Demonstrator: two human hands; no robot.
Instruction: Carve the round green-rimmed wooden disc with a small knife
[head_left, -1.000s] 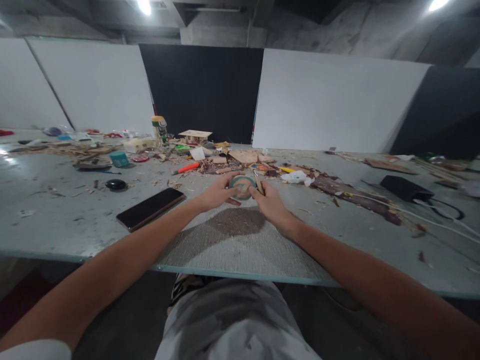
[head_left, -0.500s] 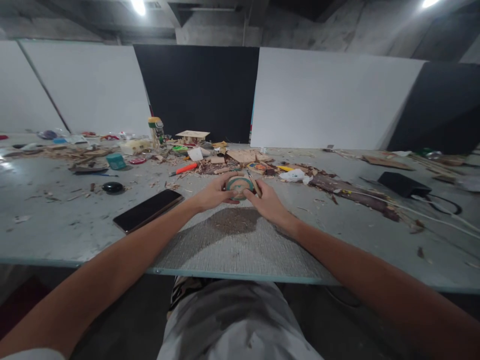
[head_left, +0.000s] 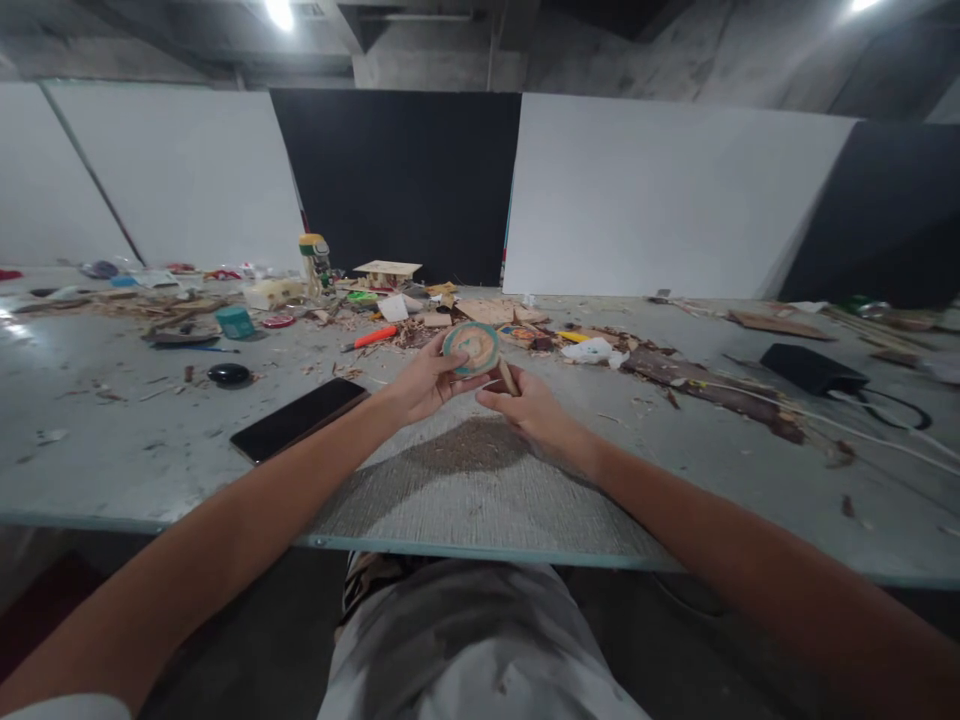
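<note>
A round wooden disc (head_left: 472, 346) with a teal rim is held up over the grey table (head_left: 420, 510). My left hand (head_left: 427, 384) grips it from the left, thumb on its face and fingers beneath. Just right of the disc, my right hand (head_left: 531, 400) is closed around a thin wooden-handled tool (head_left: 508, 378), whose tip I cannot make out. Left of my left forearm lies a black phone (head_left: 296, 420). Behind the hands are wood shavings and an orange-handled cutter (head_left: 375, 337).
A black mouse (head_left: 228, 374) and a teal jar (head_left: 235, 322) stand on the left. Bark pieces (head_left: 705, 385), white tissue (head_left: 592, 351), a black box (head_left: 812, 368) and a white cable are on the right. A small wooden model (head_left: 387, 271) stands at the back.
My left hand has raised the disc and tilted its face into view. My right hand has come off the disc, its thumb no longer on it, and still holds the tool.
</note>
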